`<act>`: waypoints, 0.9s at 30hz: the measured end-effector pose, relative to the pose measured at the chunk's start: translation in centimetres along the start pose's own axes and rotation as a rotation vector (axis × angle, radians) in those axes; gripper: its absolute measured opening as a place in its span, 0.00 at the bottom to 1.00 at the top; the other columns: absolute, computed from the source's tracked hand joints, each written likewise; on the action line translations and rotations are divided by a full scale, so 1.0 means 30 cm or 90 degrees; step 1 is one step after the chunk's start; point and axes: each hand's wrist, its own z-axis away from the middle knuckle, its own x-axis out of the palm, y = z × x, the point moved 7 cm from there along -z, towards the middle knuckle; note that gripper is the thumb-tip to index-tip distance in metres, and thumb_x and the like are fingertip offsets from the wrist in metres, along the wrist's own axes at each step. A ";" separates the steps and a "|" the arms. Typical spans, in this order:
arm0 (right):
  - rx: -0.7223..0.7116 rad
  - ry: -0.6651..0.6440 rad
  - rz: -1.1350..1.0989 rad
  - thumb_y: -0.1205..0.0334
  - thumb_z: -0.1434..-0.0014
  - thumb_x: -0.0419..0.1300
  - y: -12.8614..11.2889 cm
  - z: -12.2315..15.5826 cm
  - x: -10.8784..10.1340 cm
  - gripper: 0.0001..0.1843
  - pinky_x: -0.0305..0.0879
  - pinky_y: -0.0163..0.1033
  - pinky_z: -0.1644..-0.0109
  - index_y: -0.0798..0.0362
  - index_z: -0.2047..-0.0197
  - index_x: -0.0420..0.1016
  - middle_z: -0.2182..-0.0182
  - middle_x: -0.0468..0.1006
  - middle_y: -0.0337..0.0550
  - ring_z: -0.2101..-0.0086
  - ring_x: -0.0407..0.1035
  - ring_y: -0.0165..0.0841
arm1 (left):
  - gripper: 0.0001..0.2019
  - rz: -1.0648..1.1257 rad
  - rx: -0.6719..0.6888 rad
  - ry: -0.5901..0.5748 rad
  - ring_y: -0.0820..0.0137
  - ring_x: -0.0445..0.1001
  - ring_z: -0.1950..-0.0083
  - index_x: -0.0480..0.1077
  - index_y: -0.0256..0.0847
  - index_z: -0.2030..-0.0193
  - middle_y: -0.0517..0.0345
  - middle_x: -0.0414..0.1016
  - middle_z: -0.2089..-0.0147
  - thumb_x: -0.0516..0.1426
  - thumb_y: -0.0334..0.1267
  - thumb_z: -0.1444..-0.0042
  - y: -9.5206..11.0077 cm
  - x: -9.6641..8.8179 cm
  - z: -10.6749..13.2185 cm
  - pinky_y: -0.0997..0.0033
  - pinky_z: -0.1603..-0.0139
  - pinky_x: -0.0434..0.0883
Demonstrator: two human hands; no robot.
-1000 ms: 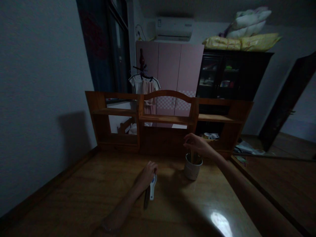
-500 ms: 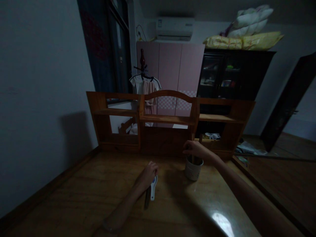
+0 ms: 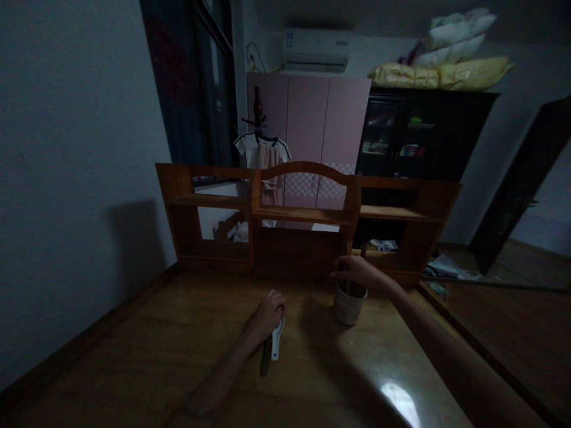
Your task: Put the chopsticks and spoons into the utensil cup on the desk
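My left hand (image 3: 266,313) rests on the wooden table (image 3: 156,356) with its fingers closed around a white spoon (image 3: 276,340) and a dark utensil (image 3: 266,361) beside it. To the right stands a small white cup (image 3: 347,309) with brown chopsticks (image 3: 350,284) standing in it. My right hand (image 3: 357,270) hovers over the cup's rim, fingers pinched on the chopsticks. The room is dim and small details are hard to make out.
A low wooden shelf unit (image 3: 303,214) stands along the table's far edge. A wall (image 3: 66,178) runs along the left. Behind are a pink wardrobe (image 3: 312,125), a dark glass cabinet (image 3: 419,137) topped with bundles, and a clothes stand (image 3: 261,148).
My right hand has sunk a little toward the cup with the chopsticks. My left hand has barely moved.
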 end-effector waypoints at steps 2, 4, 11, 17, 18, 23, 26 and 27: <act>0.002 0.007 0.001 0.47 0.45 0.63 -0.004 0.002 -0.008 0.18 0.64 0.34 0.71 0.52 0.57 0.78 0.71 0.80 0.42 0.72 0.73 0.35 | 0.13 -0.001 0.001 0.000 0.65 0.66 0.58 0.67 0.41 0.75 0.56 0.71 0.67 0.48 0.21 0.50 0.001 -0.001 0.002 0.67 0.55 0.66; 0.006 0.016 0.000 0.47 0.45 0.62 -0.004 0.001 -0.015 0.19 0.64 0.34 0.73 0.52 0.57 0.78 0.71 0.80 0.42 0.74 0.73 0.34 | 0.13 -0.003 0.001 0.003 0.65 0.66 0.57 0.67 0.41 0.75 0.56 0.71 0.67 0.48 0.21 0.50 0.001 -0.002 0.003 0.67 0.54 0.66; -0.002 0.124 0.006 0.47 0.39 0.55 -0.049 0.021 -0.079 0.19 0.64 0.35 0.71 0.52 0.54 0.76 0.73 0.79 0.42 0.74 0.72 0.34 | 0.12 -0.026 -0.038 0.044 0.67 0.69 0.56 0.67 0.42 0.71 0.57 0.71 0.64 0.48 0.25 0.44 0.000 -0.023 0.003 0.69 0.52 0.65; -0.029 0.305 0.029 0.50 0.32 0.45 -0.165 0.096 -0.171 0.18 0.65 0.42 0.56 0.50 0.56 0.72 0.60 0.77 0.48 0.60 0.72 0.40 | 0.08 -0.090 -0.180 0.122 0.66 0.70 0.54 0.65 0.41 0.59 0.52 0.70 0.57 0.46 0.33 0.37 -0.070 -0.048 0.019 0.67 0.52 0.65; -0.039 0.327 0.030 0.51 0.32 0.45 -0.186 0.115 -0.164 0.18 0.65 0.41 0.56 0.49 0.58 0.72 0.62 0.77 0.48 0.61 0.72 0.40 | 0.08 -0.100 -0.204 0.124 0.65 0.71 0.55 0.65 0.41 0.59 0.51 0.71 0.56 0.46 0.33 0.37 -0.086 -0.050 0.026 0.67 0.53 0.65; -0.059 0.300 0.052 0.52 0.33 0.47 -0.243 0.205 0.051 0.14 0.63 0.37 0.68 0.46 0.65 0.68 0.73 0.75 0.43 0.73 0.71 0.36 | 0.07 -0.139 -0.290 0.093 0.65 0.74 0.58 0.65 0.41 0.59 0.50 0.74 0.59 0.49 0.39 0.37 -0.129 -0.052 0.056 0.70 0.60 0.64; -0.107 0.216 0.099 0.57 0.33 0.45 -0.248 0.249 0.258 0.13 0.60 0.37 0.72 0.46 0.66 0.67 0.75 0.74 0.43 0.75 0.70 0.35 | 0.08 -0.154 -0.318 0.072 0.64 0.75 0.58 0.65 0.41 0.57 0.50 0.75 0.60 0.50 0.42 0.37 -0.129 -0.046 0.062 0.71 0.62 0.63; -0.126 0.190 0.103 0.58 0.33 0.45 -0.246 0.261 0.319 0.12 0.59 0.36 0.72 0.46 0.66 0.66 0.75 0.74 0.43 0.76 0.70 0.35 | 0.09 -0.157 -0.325 0.066 0.65 0.75 0.59 0.65 0.41 0.56 0.50 0.76 0.60 0.51 0.42 0.37 -0.129 -0.045 0.064 0.72 0.63 0.63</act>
